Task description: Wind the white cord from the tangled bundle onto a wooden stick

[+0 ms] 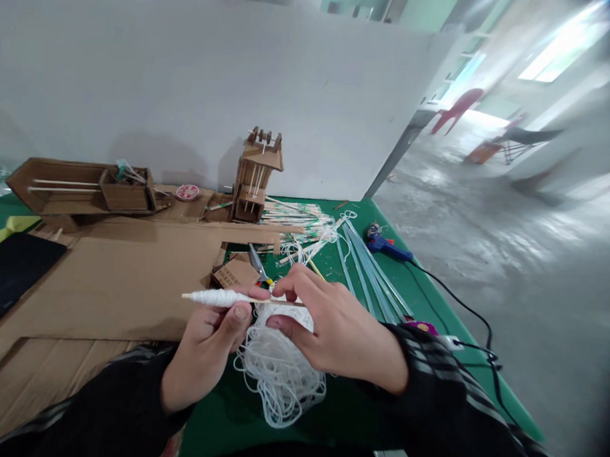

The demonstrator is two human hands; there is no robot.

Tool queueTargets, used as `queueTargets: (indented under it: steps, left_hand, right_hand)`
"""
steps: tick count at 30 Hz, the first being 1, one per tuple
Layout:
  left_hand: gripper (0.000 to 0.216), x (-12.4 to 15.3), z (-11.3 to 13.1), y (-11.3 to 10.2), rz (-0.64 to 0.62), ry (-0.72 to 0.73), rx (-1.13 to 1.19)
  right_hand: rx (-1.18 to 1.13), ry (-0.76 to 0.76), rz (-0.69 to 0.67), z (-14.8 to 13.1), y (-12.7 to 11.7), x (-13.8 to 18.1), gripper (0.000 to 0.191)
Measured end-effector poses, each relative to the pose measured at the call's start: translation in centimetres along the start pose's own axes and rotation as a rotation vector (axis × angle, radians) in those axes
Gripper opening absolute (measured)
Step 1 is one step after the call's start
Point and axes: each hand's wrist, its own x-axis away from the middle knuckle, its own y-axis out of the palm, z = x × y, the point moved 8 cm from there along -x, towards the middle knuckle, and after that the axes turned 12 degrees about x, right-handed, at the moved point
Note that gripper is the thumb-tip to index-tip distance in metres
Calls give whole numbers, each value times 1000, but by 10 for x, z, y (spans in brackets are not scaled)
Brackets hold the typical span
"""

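Head camera looks down on the left hand [209, 345] pinching a thin wooden stick [222, 297] between thumb and forefinger, while the right hand [338, 327] nips its other end, fingers curled. Held level above the green table [427, 297], it seemingly lets cord rise freely from the loose white tangle [280, 376] beneath. A tight, smooth white winding covers the stick's left part.

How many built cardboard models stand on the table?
2. A long boat-shaped model lies at the back left; a tall tower model stands near the middle, at the back. More may be hidden past the left edge. The left hand and right hand hold a stick nearer the camera.
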Motion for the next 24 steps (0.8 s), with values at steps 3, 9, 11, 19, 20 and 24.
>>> queueTargets:
  steps: [3, 9, 11, 19, 20, 24]
  left_hand:
    - [27, 0, 0, 0, -3, -6, 5]
    - [27, 0, 2, 3, -3, 3, 2]
    - [27, 0, 2, 3, -6, 2, -2]
    - [28, 0, 0, 0, 5, -9, -5]
    - [28, -1, 0, 0, 8, -14, -1]
    - [26, -1, 2, 0, 25, -11, 9]
  right_hand:
    - [22, -13, 27, 0, -2, 0, 8]
    - [5, -11, 8, 0, 0, 0, 11]
    - [5, 19, 16, 2, 0, 1, 9]
    - [8, -12, 13, 1, 0, 1, 9]
    - [2, 1, 11, 2, 0, 1, 8]
    - [-5, -22, 47, -1, -2, 2, 10]
